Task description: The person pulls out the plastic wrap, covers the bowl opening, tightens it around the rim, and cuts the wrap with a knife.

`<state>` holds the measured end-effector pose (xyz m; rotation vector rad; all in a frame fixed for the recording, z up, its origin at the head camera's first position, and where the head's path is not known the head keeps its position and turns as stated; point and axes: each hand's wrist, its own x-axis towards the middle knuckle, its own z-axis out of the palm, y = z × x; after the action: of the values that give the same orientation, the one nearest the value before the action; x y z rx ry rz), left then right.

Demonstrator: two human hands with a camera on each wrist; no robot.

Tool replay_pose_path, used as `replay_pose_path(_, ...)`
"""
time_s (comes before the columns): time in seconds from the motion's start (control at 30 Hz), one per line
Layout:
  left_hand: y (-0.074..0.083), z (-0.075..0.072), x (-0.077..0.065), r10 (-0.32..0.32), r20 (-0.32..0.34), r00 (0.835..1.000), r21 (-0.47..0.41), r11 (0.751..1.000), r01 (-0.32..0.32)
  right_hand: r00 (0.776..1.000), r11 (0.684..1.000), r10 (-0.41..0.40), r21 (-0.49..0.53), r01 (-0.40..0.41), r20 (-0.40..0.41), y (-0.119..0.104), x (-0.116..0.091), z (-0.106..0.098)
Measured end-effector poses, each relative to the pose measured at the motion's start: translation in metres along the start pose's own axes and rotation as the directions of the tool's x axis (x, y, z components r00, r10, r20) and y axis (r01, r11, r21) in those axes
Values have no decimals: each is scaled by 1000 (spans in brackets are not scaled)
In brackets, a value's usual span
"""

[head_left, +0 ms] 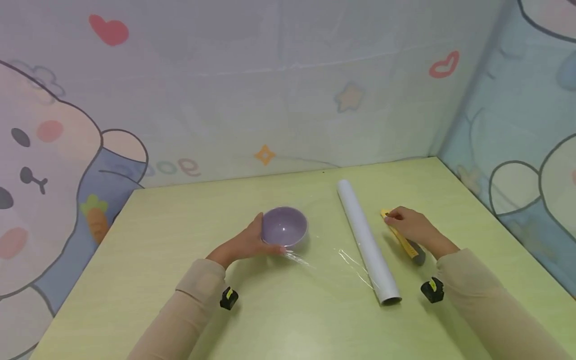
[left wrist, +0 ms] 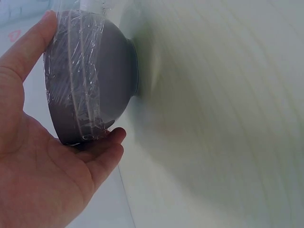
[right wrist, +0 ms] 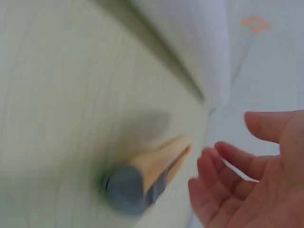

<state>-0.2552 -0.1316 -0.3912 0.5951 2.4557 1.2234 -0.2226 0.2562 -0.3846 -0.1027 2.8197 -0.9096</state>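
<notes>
A purple bowl [head_left: 284, 227] stands on the table, and my left hand [head_left: 247, 245] grips its side with the thumb at the near rim and fingers round the far side. Wrinkled clear cling film [left wrist: 78, 71] clings to the bowl's outer wall and trails from its near edge. At the right, a yellow utility knife [head_left: 407, 248] with a grey end lies on the table. My right hand [head_left: 416, 227] hovers over its far end; in the right wrist view the fingers are loosely bent, thumb apart, and hold nothing.
Between bowl and knife lies a long white roll of cling film [head_left: 366, 240], a loose clear film edge [head_left: 353, 265] beside it. Behind the table [head_left: 288, 320] hangs a printed cloth backdrop [head_left: 252, 100], which continues along the right side.
</notes>
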Motion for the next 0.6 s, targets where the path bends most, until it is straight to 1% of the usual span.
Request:
replay_pose_path(0.07, 0, 0, 0, -3, -3, 1000, 8, 1000, 3, 999, 993, 29, -114, -32, -25, 13, 1, -4)
replay_pose_path(0.1, 0, 0, 0, -4, -2, 1000, 7, 1000, 4, 999, 987, 43, -155, -45, -19, 19, 0, -5)
replay_pose_path(0.17, 0, 1, 0, -12, -4, 1000, 6, 1000, 12, 997, 978, 80, -196, -76, 10, 30, 1, -5)
replay_pose_path(0.2, -1, 1, 0, -15, -5, 1000, 5, 1000, 15, 995, 976, 94, -198, -87, 26, 33, 0, -4)
replay_pose_path(0.3, -2, 1, 1, -14, -2, 1000, 7, 1000, 14, 992, 984, 109, -151, -100, 57, 38, -2, -1)
replay_pose_path(0.43, -1, 2, 2, -11, -2, 1000, 19, 1000, 12, 994, 993, 92, -76, -88, 53, 40, -4, 2)
replay_pose_path(0.6, 1, 1, 1, -27, 0, 1000, 21, 999, 27, 994, 995, 101, -29, -100, 42, 39, -8, 4)
